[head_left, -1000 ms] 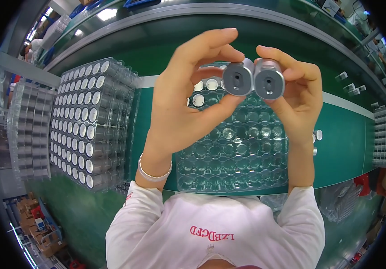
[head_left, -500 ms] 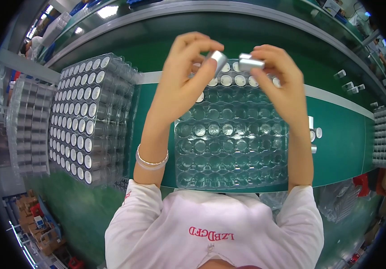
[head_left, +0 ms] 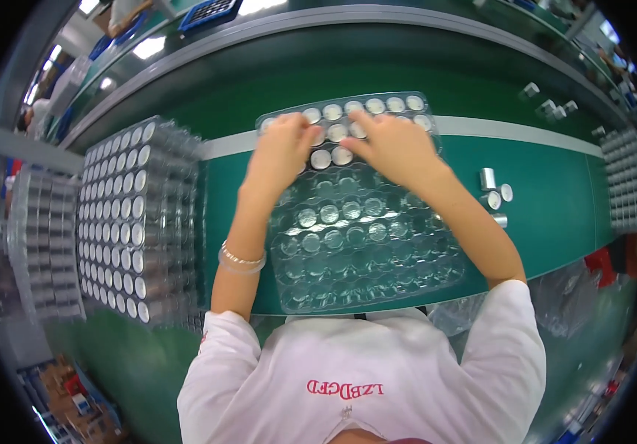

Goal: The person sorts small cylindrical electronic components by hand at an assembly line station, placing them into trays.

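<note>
A clear plastic blister tray point(head_left: 370, 285) lies on the green table, its far rows filled with silver metal cylinders that have pale round ends. In the third row, two cylinders point(head_left: 331, 157) stand side by side in their pockets. Over the left end of the filled rows is my left hand point(head_left: 277, 152); its fingers are bent together and whatever is between them is hidden. My right hand point(head_left: 396, 148) reaches in from the right. Its thumb and forefinger are apart, close to the tops of the second- and third-row cylinders, and nothing is lifted in it.
At left stands a tall stack of filled trays point(head_left: 122, 222), with another wrapped stack point(head_left: 44, 244) beyond it. Several loose cylinders point(head_left: 488, 179) lie to the tray's right. More cylinders point(head_left: 551, 109) sit at the far right, above a stack of trays point(head_left: 625, 181).
Both hands have come down to the tray with the silver cylinders they held in the air. The third row now shows more cylinders. My view has turned slightly.
</note>
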